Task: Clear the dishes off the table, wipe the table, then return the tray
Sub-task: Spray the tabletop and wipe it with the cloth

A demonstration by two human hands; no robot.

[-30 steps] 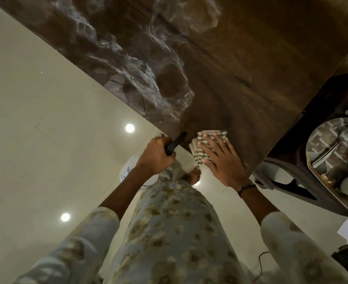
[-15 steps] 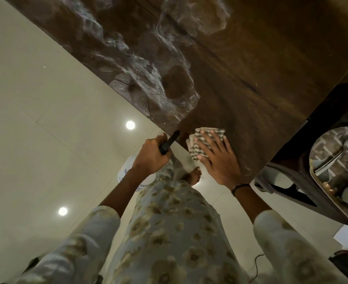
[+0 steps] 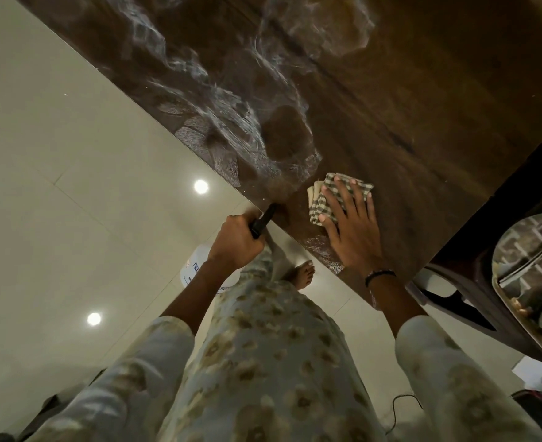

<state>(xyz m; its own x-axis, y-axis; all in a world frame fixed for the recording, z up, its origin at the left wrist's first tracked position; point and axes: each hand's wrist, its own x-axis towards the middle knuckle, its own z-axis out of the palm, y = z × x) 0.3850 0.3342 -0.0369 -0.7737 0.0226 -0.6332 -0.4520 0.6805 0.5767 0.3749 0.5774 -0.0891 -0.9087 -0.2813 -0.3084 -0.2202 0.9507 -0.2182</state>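
Dark wooden table (image 3: pixel 422 90) (smeared) bears checked cloth (image 3: pixel 319 202).

Dark brown wooden table (image 3: pixel 391 100), its polished top glossy and streaked with whitish wet smears. A folded checked cloth (image 3: pixel 324 199) of soft woven fabric lies on it. The floor (image 3: pixel 56 170) is pale, smooth, glossy tile (ceiling lights mirror in it). At the right edge, a shiny reflective metal tray (image 3: pixel 518 250). The person's sleeves and clothing are matt, flower-printed fabric.
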